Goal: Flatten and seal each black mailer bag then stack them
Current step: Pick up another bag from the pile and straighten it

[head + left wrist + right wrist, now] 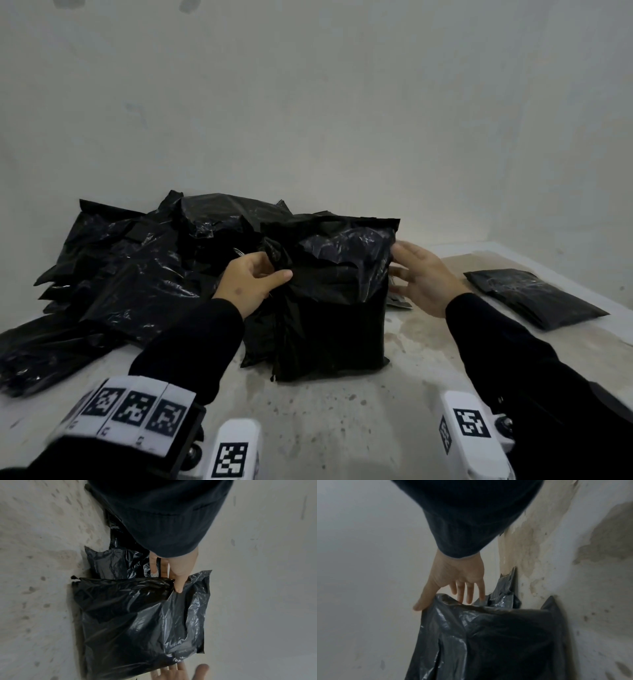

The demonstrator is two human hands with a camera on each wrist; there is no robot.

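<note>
From the head view, the mailer bag is stood upright on the table, pinched at its side by the left hand; the right hand is spread, touching the opposite edge. In the left wrist view, the pinch is confirmed. In the right wrist view, straight fingers are laid against the bag's edge.

Your head camera is looking forward and down from above your forearms, taking in the whole table and the wall behind. Each wrist camera is peering close along its sleeve toward the fingers, the picture turned sideways. All three are sharing the upright mailer bag between your hands.
</note>
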